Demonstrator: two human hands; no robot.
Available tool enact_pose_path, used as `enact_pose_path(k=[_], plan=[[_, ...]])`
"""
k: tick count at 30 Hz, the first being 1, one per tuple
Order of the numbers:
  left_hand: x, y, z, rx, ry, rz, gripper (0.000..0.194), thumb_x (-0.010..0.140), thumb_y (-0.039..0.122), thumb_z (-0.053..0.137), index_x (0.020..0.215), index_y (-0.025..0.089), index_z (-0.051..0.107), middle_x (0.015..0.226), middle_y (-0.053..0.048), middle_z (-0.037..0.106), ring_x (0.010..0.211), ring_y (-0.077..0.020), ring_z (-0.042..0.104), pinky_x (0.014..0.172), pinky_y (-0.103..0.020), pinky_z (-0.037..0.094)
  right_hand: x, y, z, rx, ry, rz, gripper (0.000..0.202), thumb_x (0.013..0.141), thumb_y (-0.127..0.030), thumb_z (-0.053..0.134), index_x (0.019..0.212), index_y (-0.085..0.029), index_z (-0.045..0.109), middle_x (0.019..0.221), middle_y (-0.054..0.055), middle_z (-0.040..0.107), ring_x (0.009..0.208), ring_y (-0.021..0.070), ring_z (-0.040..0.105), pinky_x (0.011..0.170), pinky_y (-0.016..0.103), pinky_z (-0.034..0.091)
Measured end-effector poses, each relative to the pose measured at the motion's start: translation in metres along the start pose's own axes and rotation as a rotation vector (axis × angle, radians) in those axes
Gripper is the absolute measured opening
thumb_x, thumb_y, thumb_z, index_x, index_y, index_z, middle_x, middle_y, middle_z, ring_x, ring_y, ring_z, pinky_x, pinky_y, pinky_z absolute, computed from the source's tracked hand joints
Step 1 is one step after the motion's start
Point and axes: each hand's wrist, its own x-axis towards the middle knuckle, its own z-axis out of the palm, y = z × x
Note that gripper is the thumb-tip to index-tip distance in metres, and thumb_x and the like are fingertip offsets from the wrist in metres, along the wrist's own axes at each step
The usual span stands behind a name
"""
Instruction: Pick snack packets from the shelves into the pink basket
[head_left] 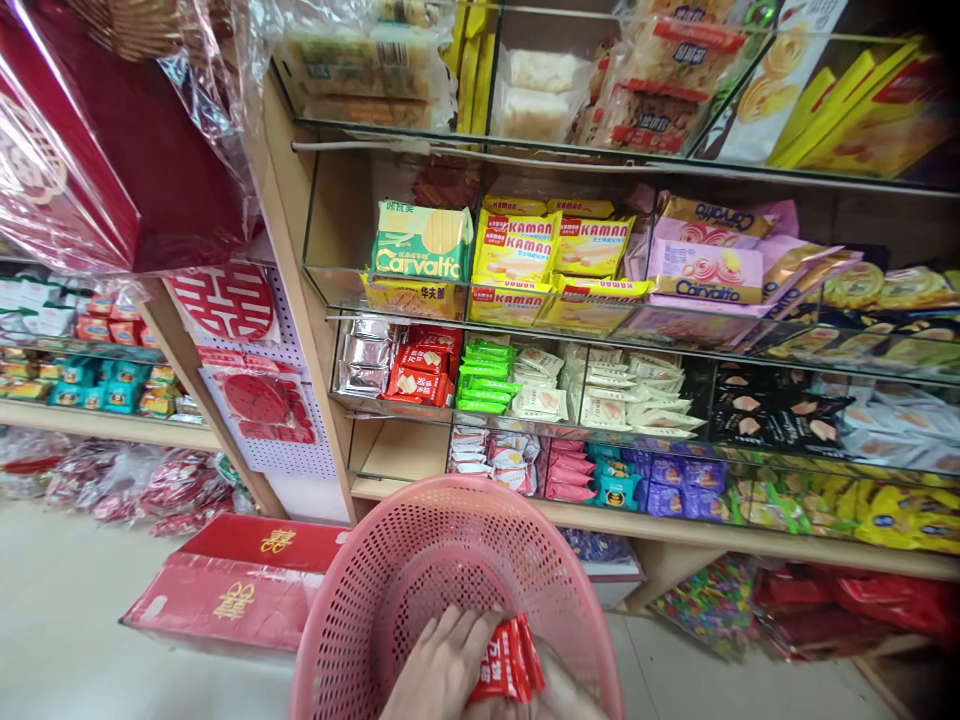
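A pink perforated plastic basket (337, 620) stands at the bottom centre. Over its near part, my left hand (442, 665) has its fingers closed against some red snack packets (502, 662) with white lettering. My right hand (562, 690), blurred and partly cut off by the lower edge, is closed round the right side of the same packets. Both hands are close together. Similar red packets (424, 365) lie in a glass-fronted shelf compartment beyond the basket, between silver packets (366, 360) and green ones (486, 375).
Shelves (675, 540) of packaged snacks run across the back and right. A red gift box (240, 590) lies on the floor left of the basket. At the upper left hangs a large plastic-wrapped red item (172, 150).
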Motion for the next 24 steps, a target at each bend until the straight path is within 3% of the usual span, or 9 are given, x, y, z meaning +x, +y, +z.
enact_pose_path(k=[4, 6, 8, 10, 13, 15, 17, 20, 24], plan=[[0.000, 0.007, -0.015, 0.013, -0.048, -0.054, 0.066, 0.070, 0.030, 0.067, 0.132, 0.024, 0.044, 0.119, -0.007, 0.061, 0.107, -0.0277, 0.053, 0.092, -0.038, 0.042, 0.004, 0.007, -0.002, -0.123, 0.037, 0.082, 0.050, 0.073, -0.063, 0.057, 0.075, -0.013, 0.063, 0.056, 0.005, 0.063, 0.047, 0.0132, 0.055, 0.043, 0.020, 0.037], [-0.001, 0.006, -0.023, 0.019, -0.031, -0.084, 0.060, 0.070, 0.023, 0.064, 0.127, 0.024, 0.048, 0.115, -0.006, 0.062, 0.106, -0.0264, 0.053, 0.090, -0.037, 0.042, -0.001, 0.002, -0.004, -0.292, 0.107, 0.042, 0.058, 0.077, -0.068, 0.044, 0.078, -0.013, 0.064, 0.052, 0.004, 0.061, 0.040, 0.0108, 0.049, 0.041, 0.021, 0.034], [-0.002, 0.003, -0.027, 0.056, -0.017, -0.114, 0.052, 0.072, 0.018, 0.060, 0.122, 0.023, 0.050, 0.113, -0.006, 0.062, 0.106, -0.0253, 0.053, 0.091, -0.036, 0.041, -0.011, -0.010, -0.011, -0.543, 0.227, -0.129, 0.059, 0.077, -0.069, 0.044, 0.083, -0.014, 0.066, 0.051, 0.003, 0.061, 0.038, 0.0100, 0.046, 0.041, 0.022, 0.034], [-0.003, -0.004, -0.024, 0.134, -0.067, -0.130, 0.047, 0.074, 0.017, 0.057, 0.120, 0.020, 0.051, 0.115, -0.008, 0.061, 0.108, -0.0254, 0.053, 0.093, -0.038, 0.040, -0.024, -0.025, -0.022, -0.748, 0.410, -0.376, 0.054, 0.074, -0.065, 0.053, 0.093, -0.016, 0.066, 0.062, 0.004, 0.065, 0.048, 0.0123, 0.053, 0.047, 0.023, 0.039], [-0.002, -0.015, -0.002, 0.281, -0.255, -0.101, 0.051, 0.075, 0.025, 0.060, 0.124, 0.016, 0.048, 0.120, -0.013, 0.059, 0.113, -0.0275, 0.051, 0.096, -0.042, 0.039, -0.042, -0.045, -0.048, -0.841, 0.685, -0.600, 0.056, 0.071, -0.062, 0.057, 0.109, -0.021, 0.061, 0.093, 0.007, 0.068, 0.080, 0.0199, 0.061, 0.067, 0.027, 0.048], [-0.001, -0.023, 0.020, 0.358, -0.347, -0.056, 0.055, 0.075, 0.030, 0.063, 0.125, 0.014, 0.047, 0.125, -0.017, 0.056, 0.115, -0.0289, 0.051, 0.096, -0.044, 0.039, -0.047, -0.050, -0.067, -0.890, 0.816, -0.678, 0.062, 0.070, -0.065, 0.053, 0.114, -0.021, 0.057, 0.107, 0.010, 0.063, 0.096, 0.0253, 0.059, 0.079, 0.034, 0.049], [0.000, -0.029, 0.041, 0.410, -0.380, -0.022, 0.043, 0.080, 0.027, 0.058, 0.120, 0.013, 0.053, 0.119, -0.017, 0.060, 0.113, -0.0293, 0.054, 0.095, -0.046, 0.040, -0.047, -0.047, -0.083, -0.942, 0.896, -0.719, 0.071, 0.068, -0.067, 0.051, 0.120, -0.019, 0.052, 0.120, 0.014, 0.055, 0.108, 0.0299, 0.054, 0.086, 0.040, 0.047], [0.000, -0.035, 0.066, 0.428, -0.363, -0.048, 0.031, 0.089, 0.015, 0.039, 0.112, 0.014, 0.059, 0.111, -0.016, 0.065, 0.109, -0.0279, 0.057, 0.093, -0.045, 0.042, -0.039, -0.035, -0.095, -0.901, 0.841, -0.606, 0.084, 0.068, -0.066, 0.052, 0.132, -0.015, 0.036, 0.138, 0.017, 0.039, 0.121, 0.0312, 0.045, 0.095, 0.041, 0.045], [-0.004, -0.039, 0.088, 0.383, -0.357, -0.110, 0.033, 0.090, 0.025, 0.040, 0.115, 0.015, 0.059, 0.113, -0.016, 0.065, 0.107, -0.0302, 0.058, 0.094, -0.047, 0.042, -0.031, -0.021, -0.100, -0.787, 0.730, -0.511, 0.082, 0.072, -0.062, 0.051, 0.136, -0.015, 0.027, 0.145, 0.017, 0.033, 0.131, 0.0279, 0.037, 0.107, 0.039, 0.033]])
